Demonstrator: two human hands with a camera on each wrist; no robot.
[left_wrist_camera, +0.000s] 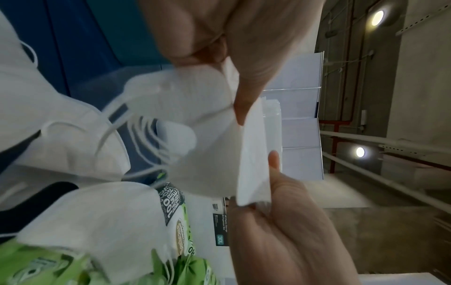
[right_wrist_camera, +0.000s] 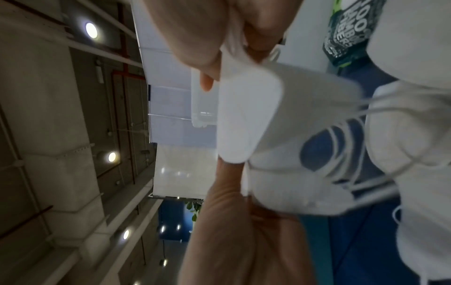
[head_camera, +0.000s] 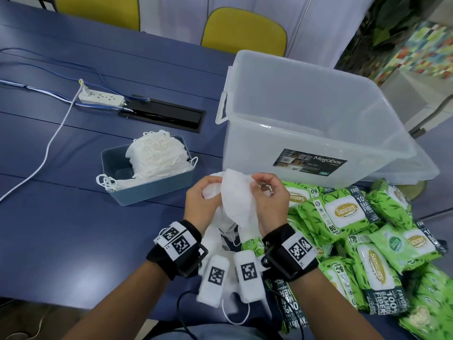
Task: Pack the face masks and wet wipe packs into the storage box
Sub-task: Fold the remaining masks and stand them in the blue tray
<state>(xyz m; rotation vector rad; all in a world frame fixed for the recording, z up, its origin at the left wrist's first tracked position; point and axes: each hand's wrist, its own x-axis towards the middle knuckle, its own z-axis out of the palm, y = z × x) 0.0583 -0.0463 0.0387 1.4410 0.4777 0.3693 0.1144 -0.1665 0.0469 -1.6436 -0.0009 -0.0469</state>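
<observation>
Both hands pinch one soft white folded mask (head_camera: 235, 200): left hand (head_camera: 201, 200), right hand (head_camera: 269, 200). Clear plastic box (head_camera: 318, 114) behind.

Both forearms reach forward side by side, each wrist wrapped in a black band bearing square black-and-white markers. The left hand (head_camera: 202, 201) is raised in front of the chest, back of the hand toward the head camera, its fingers curled and pinching the left edge of a white face mask (head_camera: 236, 200). The right hand (head_camera: 267, 200) sits just beside it at the same height, thumb and curled fingers pinching the mask's right edge, so the two hands hold it between them.
</observation>
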